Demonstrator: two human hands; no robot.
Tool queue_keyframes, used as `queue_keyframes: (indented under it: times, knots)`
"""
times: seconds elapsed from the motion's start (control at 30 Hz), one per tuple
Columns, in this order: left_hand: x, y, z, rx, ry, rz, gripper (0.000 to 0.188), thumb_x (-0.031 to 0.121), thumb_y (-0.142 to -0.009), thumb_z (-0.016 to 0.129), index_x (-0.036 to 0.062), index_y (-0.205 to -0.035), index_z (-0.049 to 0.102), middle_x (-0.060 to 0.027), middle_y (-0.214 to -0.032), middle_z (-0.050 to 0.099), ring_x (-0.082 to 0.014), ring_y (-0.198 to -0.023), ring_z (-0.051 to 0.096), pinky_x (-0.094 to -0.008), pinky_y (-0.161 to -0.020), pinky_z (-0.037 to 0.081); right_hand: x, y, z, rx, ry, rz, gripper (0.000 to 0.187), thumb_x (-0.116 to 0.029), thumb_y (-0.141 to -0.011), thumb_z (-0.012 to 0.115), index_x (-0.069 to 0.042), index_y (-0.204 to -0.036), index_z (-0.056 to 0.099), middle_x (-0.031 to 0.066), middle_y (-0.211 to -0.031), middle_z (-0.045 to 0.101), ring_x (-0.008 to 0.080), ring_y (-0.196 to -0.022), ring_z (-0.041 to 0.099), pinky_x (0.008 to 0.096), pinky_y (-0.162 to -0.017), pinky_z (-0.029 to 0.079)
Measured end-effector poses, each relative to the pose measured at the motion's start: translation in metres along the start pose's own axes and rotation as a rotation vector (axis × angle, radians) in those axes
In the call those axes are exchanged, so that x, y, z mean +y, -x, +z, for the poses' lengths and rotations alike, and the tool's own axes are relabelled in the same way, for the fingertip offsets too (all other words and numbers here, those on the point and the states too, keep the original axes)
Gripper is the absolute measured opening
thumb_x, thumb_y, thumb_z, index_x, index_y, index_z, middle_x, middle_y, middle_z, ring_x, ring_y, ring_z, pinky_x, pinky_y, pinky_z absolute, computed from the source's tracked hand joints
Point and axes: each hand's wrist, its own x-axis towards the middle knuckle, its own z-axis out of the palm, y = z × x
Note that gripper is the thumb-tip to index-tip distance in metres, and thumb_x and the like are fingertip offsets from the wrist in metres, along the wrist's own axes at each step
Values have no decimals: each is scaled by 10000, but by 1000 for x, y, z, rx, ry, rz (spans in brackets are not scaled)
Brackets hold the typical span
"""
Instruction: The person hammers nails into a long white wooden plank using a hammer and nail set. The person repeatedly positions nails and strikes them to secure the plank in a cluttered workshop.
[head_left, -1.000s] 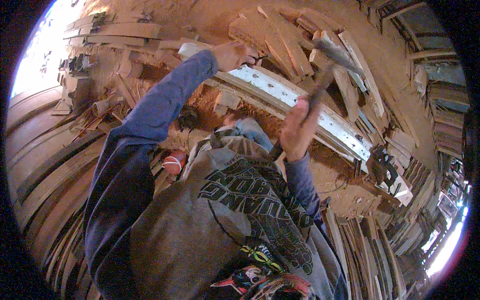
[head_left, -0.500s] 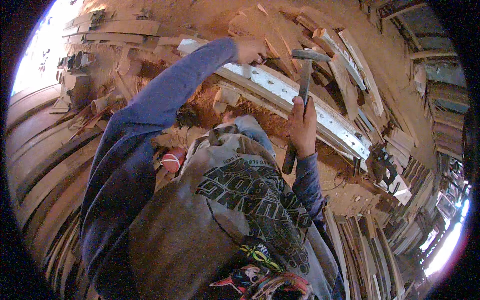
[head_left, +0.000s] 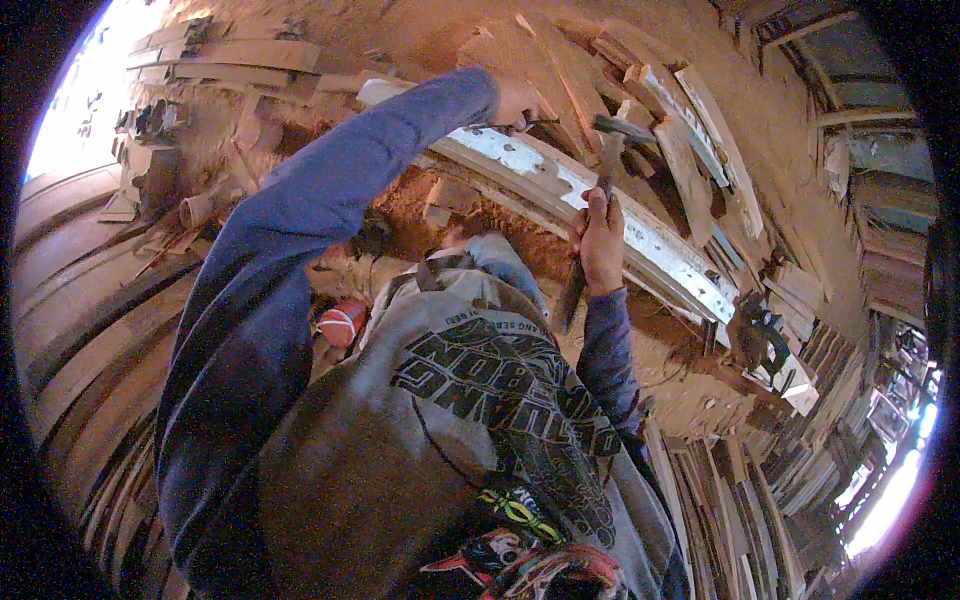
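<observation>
My right hand (head_left: 601, 238) grips the wooden handle of a hammer (head_left: 608, 150), whose metal head is raised above a long curved wooden beam with flaking white paint (head_left: 650, 240). My left hand (head_left: 515, 98) reaches out on a blue sleeve and pinches something small, perhaps a nail, against the top of the beam; what it holds is too small to tell. The beam runs from upper left to lower right across reddish sawdust-covered ground.
Loose planks and offcuts (head_left: 640, 90) are piled behind the beam. Stacked curved boards (head_left: 90, 330) line the left side, more timber (head_left: 760, 500) lies at lower right. A red can (head_left: 343, 321) sits by my body. A dark metal clamp-like tool (head_left: 757, 335) rests near the beam's lower end.
The hammer has swung from tilted right to nearly upright with its head over the beam, and my right hand moved down and closer to the beam. My left hand stays at the beam.
</observation>
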Motion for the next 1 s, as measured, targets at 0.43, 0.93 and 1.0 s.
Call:
queue_keyframes:
  times: [0.43, 0.93, 1.0]
  knots:
    - [-36, 77, 3, 586, 798, -39, 270, 181, -910, 629, 10, -1118, 614, -103, -883, 711, -227, -835, 701, -373, -755, 580, -16, 42, -23, 5, -38, 175, 325, -439, -1026, 518, -122, -1099, 516, -13, -699, 515, 59, -485, 413, 229, -386, 348]
    - [-44, 96, 75, 1109, 869, -29, 147, 97, -990, 564, 29, -1103, 628, -83, -943, 711, -196, -850, 693, -354, -798, 552, -76, 54, 14, -62, 169, 179, 330, -400, -1034, 510, -76, -1097, 512, -33, -615, 392, 53, -416, 361, 227, -379, 304]
    - [-49, 92, 80, 1111, 902, -51, 148, 93, -998, 553, 20, -1105, 623, -79, -941, 705, -178, -857, 688, -345, -797, 555, -86, 53, 22, -97, 145, 167, 330, -399, -1033, 513, -76, -1099, 510, -34, -617, 392, 51, -417, 357, 225, -381, 307]
